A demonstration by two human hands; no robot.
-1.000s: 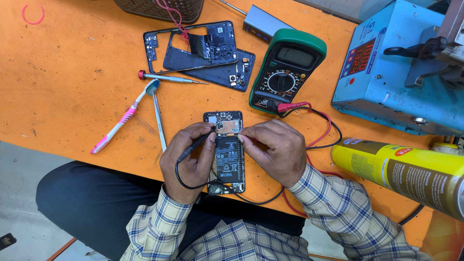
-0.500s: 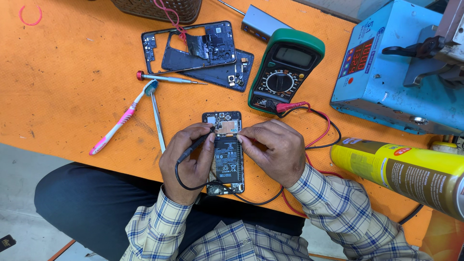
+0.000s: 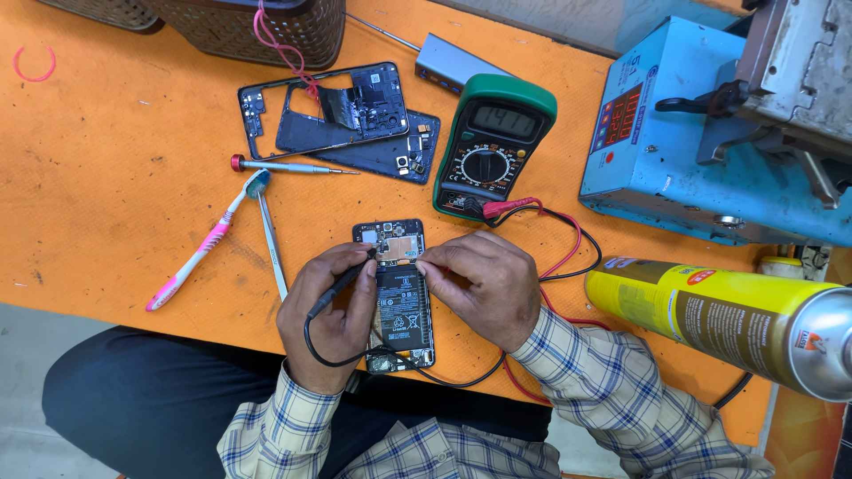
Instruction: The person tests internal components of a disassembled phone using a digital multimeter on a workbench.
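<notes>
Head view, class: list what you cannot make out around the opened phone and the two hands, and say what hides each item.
- Red probe tip: hidden under the right hand.
- Lower left part of the opened phone: covered by the left hand.
- Exact contact point of the black probe: too small to tell.
- Spray can: its end is cut off by the right edge.
- Basket: cut off by the top edge.
</notes>
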